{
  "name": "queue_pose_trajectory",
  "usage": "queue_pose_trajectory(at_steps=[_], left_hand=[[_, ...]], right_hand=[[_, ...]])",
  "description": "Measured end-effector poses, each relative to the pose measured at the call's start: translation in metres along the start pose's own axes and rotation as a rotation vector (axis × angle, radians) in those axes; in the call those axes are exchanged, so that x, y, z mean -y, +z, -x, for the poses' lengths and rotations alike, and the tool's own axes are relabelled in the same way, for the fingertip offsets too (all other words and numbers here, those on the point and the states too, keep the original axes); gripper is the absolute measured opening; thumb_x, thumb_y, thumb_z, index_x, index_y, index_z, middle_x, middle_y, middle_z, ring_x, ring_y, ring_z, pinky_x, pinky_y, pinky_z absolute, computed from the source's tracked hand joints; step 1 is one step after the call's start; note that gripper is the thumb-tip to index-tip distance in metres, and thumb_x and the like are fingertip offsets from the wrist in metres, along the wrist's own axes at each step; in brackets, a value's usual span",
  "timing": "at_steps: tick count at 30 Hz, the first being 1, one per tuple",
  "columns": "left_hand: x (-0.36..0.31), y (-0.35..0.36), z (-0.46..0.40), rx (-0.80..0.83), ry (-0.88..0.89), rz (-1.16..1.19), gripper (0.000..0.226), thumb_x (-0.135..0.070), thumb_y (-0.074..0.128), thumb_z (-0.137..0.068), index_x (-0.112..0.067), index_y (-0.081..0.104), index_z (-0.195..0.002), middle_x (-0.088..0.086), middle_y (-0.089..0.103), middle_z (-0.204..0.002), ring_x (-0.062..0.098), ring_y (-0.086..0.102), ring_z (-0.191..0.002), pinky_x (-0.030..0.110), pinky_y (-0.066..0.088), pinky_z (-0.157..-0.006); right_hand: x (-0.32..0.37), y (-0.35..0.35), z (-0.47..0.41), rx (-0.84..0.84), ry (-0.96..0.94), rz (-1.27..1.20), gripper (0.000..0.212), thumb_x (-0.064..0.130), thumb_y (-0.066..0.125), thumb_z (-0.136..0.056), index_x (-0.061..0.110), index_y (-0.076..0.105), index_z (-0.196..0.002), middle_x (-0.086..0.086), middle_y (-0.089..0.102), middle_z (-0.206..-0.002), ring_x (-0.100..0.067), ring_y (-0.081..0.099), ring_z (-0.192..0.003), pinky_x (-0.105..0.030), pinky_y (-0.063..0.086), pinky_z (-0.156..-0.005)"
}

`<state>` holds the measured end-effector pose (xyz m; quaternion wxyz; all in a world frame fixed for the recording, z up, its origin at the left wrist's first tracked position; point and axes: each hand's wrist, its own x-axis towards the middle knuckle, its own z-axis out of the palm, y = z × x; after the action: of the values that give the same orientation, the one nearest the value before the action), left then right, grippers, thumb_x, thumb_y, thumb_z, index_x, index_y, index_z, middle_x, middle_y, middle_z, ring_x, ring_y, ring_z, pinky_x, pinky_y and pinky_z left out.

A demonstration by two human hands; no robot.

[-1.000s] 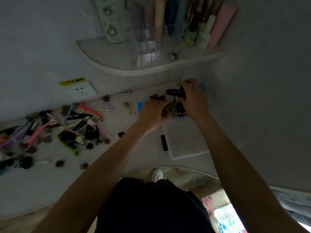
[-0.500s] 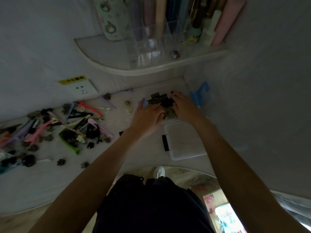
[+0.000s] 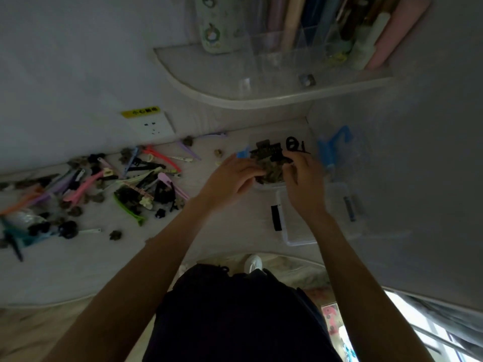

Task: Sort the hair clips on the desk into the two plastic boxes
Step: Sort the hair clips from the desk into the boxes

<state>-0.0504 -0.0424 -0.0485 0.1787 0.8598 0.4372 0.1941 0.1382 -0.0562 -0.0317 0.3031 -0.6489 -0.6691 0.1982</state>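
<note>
From the head camera, both hands meet over the far plastic box (image 3: 264,184), which sits at the back of the desk (image 3: 78,262) and is heaped with dark and brownish claw clips (image 3: 271,171). The left hand (image 3: 230,176) has its fingers curled down into the near-left side of that heap, though whether they pinch a clip is hard to tell in the dim light. The right hand (image 3: 303,176) sits just beside it, fingertips bent onto a black clip (image 3: 281,158) at the top of the pile. Just beyond the right hand's fingertips lies a black looped clip (image 3: 292,145), and further right a blue latch (image 3: 329,150) stands up. Directly below the right wrist is the second plastic box (image 3: 295,239), clear, with a black clasp (image 3: 275,218) on its left edge. Well to the left of the left hand, a scatter of coloured hair clips (image 3: 104,186) lies spread over the desk, pink, purple, green and black among them.
</note>
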Motion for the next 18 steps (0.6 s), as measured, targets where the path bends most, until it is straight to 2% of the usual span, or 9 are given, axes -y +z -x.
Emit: queue_pose_trajectory(at_steps=[1, 3, 6, 8, 10, 14, 16, 18], left_hand=[[0.003, -0.006, 0.012, -0.079, -0.04, 0.061, 0.03, -0.018, 0.043, -0.091, -0.014, 0.064, -0.112, 0.007, 0.066, -0.112, 0.02, 0.058, -0.107, 0.036, 0.043, -0.098], [0.012, -0.022, 0.047, -0.21, -0.182, 0.132, 0.03, -0.014, 0.041, -0.092, -0.01, 0.064, -0.111, 0.009, 0.065, -0.111, 0.016, 0.058, -0.1, 0.025, 0.045, -0.088], [0.037, -0.037, 0.105, -0.328, -0.51, 0.114, 0.025, -0.007, 0.048, -0.092, -0.012, 0.064, -0.111, 0.008, 0.066, -0.11, 0.014, 0.061, -0.085, 0.016, 0.042, -0.075], [0.061, -0.045, 0.144, -0.402, -0.816, 0.1, 0.027, -0.01, 0.053, -0.09, -0.014, 0.062, -0.116, 0.01, 0.065, -0.116, 0.024, 0.061, -0.097, 0.027, 0.048, -0.08], [0.086, -0.05, 0.176, -0.447, -1.024, 0.091, 0.035, -0.016, 0.062, -0.086, -0.011, 0.058, -0.12, 0.013, 0.061, -0.12, 0.031, 0.057, -0.107, 0.038, 0.047, -0.09], [0.119, -0.05, 0.206, -0.221, -1.281, 0.125, 0.08, -0.046, 0.07, -0.076, -0.007, 0.035, -0.137, 0.017, 0.045, -0.132, 0.034, 0.046, -0.12, 0.045, 0.041, -0.1], [0.125, -0.046, 0.201, -0.152, -1.272, 0.181, 0.089, -0.049, 0.07, -0.073, -0.008, 0.029, -0.14, 0.017, 0.041, -0.136, 0.034, 0.042, -0.124, 0.044, 0.039, -0.101], [0.129, -0.045, 0.195, -0.139, -1.179, 0.214, 0.086, -0.043, 0.071, -0.072, -0.014, 0.028, -0.14, 0.015, 0.04, -0.137, 0.032, 0.041, -0.124, 0.042, 0.04, -0.099]], right_hand=[[0.01, 0.004, 0.006, -0.011, -0.019, -0.016, 0.032, 0.019, 0.043, -0.091, 0.007, 0.059, -0.116, -0.016, 0.061, -0.114, -0.031, 0.054, -0.104, -0.035, 0.044, -0.086], [0.036, 0.019, 0.016, 0.025, -0.067, -0.052, 0.028, 0.014, 0.045, -0.092, 0.007, 0.061, -0.113, -0.015, 0.063, -0.11, -0.028, 0.055, -0.099, -0.032, 0.045, -0.08], [0.07, 0.056, 0.025, 0.235, -0.128, -0.095, 0.028, 0.009, 0.046, -0.093, 0.009, 0.059, -0.117, -0.011, 0.063, -0.114, -0.024, 0.057, -0.104, -0.02, 0.04, -0.082], [0.089, 0.092, 0.032, 0.438, -0.152, -0.052, 0.035, 0.011, 0.049, -0.091, 0.016, 0.052, -0.126, -0.009, 0.055, -0.125, -0.024, 0.052, -0.113, -0.027, 0.042, -0.091], [0.102, 0.127, 0.038, 0.606, -0.12, 0.043, 0.045, 0.015, 0.051, -0.09, 0.022, 0.043, -0.133, -0.009, 0.043, -0.133, -0.027, 0.043, -0.119, -0.039, 0.045, -0.095], [0.117, 0.175, 0.045, 0.699, -0.051, 0.224, 0.06, 0.025, 0.055, -0.089, 0.028, 0.029, -0.142, -0.013, 0.026, -0.145, -0.035, 0.032, -0.127, -0.046, 0.039, -0.101], [0.124, 0.187, 0.045, 0.687, -0.048, 0.243, 0.063, 0.029, 0.057, -0.088, 0.029, 0.026, -0.143, -0.012, 0.026, -0.146, -0.034, 0.032, -0.126, -0.045, 0.04, -0.099], [0.13, 0.198, 0.044, 0.644, -0.058, 0.283, 0.065, 0.034, 0.057, -0.088, 0.028, 0.025, -0.144, -0.012, 0.029, -0.144, -0.034, 0.034, -0.123, -0.044, 0.042, -0.094]])
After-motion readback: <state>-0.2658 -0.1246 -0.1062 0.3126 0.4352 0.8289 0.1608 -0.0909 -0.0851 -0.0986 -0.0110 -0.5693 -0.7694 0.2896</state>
